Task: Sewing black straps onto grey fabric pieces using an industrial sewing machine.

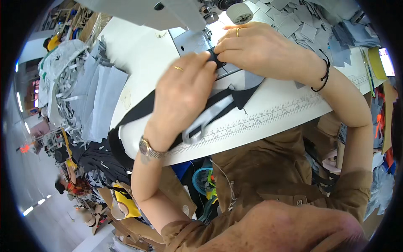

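Black cloth point(142, 106): soft, matt, long strip on smooth white table point(126, 54), running lower left to upper right, upper part at metal plate point(189, 42) below sewing machine point(176, 12). Glossier grey strip point(215, 111) curls alongside. Right hand point(260, 48): fingertips pinched on cloth. Left hand point(182, 90) blurred: fingertips at cloth, cannot tell whether clamped.

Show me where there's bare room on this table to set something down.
Widest: the white tabletop between the grey fabric stack and the metal machine plate. Slimmer: along the ruler scale, between the black fabric and front edge. Crowded: around the left hand and right hand, and upper right under loose grey pieces.
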Demonstrator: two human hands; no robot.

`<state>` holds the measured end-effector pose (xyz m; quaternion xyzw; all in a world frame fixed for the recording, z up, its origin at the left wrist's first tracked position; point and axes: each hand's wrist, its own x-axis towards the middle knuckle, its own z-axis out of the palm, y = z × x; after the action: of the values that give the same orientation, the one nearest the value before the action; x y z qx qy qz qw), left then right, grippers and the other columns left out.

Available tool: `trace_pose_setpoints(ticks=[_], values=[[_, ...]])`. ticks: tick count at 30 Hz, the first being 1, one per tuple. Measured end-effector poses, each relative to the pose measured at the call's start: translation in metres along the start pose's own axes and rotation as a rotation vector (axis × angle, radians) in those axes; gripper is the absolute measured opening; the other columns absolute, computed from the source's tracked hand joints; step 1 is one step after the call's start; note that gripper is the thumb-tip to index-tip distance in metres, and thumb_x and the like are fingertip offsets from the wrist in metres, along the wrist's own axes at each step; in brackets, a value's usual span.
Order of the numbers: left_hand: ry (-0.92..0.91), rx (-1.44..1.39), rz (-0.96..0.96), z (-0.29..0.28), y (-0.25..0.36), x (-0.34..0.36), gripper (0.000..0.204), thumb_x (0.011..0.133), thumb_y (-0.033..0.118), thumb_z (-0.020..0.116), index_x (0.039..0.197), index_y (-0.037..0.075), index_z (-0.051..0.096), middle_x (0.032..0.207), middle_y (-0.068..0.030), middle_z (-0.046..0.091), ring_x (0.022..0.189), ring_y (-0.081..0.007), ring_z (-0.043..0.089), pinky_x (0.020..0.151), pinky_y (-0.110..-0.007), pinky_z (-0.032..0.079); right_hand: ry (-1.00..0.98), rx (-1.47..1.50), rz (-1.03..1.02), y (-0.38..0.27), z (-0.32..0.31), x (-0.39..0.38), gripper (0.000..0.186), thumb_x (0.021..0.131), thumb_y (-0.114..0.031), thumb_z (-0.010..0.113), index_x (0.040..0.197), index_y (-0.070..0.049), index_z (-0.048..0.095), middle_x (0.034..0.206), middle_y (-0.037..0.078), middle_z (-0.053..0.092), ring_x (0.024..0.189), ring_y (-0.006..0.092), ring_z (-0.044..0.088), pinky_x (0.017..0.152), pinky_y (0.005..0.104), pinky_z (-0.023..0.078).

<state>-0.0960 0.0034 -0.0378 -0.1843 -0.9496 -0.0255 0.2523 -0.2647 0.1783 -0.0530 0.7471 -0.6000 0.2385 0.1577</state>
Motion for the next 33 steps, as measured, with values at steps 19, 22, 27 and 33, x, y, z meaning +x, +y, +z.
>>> trace_pose_setpoints(ticks=[19,22,27,33], values=[[0.057,0.017,-0.074,0.022,-0.022,0.001,0.021,0.082,0.003,0.072,0.103,0.006,0.074,0.11,-0.0058,0.075,0.103,-0.0227,0.073,0.076,-0.032,0.061,-0.032,0.056,0.393,0.009,0.01,-0.006,0.016,0.092,-0.017,0.073,0.107,-0.011,0.077,0.112,0.0,0.074,0.096,0.0243,0.07,0.081,0.0364,0.057],[0.042,0.015,-0.078,0.022,-0.024,0.001,0.022,0.082,0.003,0.072,0.104,0.008,0.075,0.111,-0.0046,0.075,0.103,-0.0218,0.073,0.076,-0.032,0.061,-0.05,0.065,0.313,0.014,0.008,-0.004,0.018,0.093,-0.018,0.072,0.109,-0.011,0.077,0.114,0.0,0.074,0.092,0.0245,0.071,0.079,0.0356,0.057],[0.06,0.032,-0.099,0.024,-0.032,0.004,0.024,0.081,0.003,0.072,0.103,0.011,0.077,0.112,-0.0016,0.076,0.104,-0.0234,0.07,0.082,-0.033,0.06,-0.271,-0.045,0.284,0.021,-0.002,0.006,0.019,0.094,-0.018,0.062,0.106,-0.005,0.07,0.095,0.014,0.069,0.08,0.0322,0.069,0.076,0.0424,0.055],[0.039,0.044,-0.145,0.028,-0.048,0.008,0.028,0.082,0.002,0.07,0.107,0.011,0.078,0.115,-0.0013,0.076,0.114,-0.0304,0.065,0.097,-0.041,0.053,-0.22,0.01,0.381,0.024,0.001,0.011,0.016,0.094,-0.013,0.055,0.092,0.001,0.063,0.082,0.022,0.065,0.078,0.0348,0.069,0.073,0.0469,0.056]])
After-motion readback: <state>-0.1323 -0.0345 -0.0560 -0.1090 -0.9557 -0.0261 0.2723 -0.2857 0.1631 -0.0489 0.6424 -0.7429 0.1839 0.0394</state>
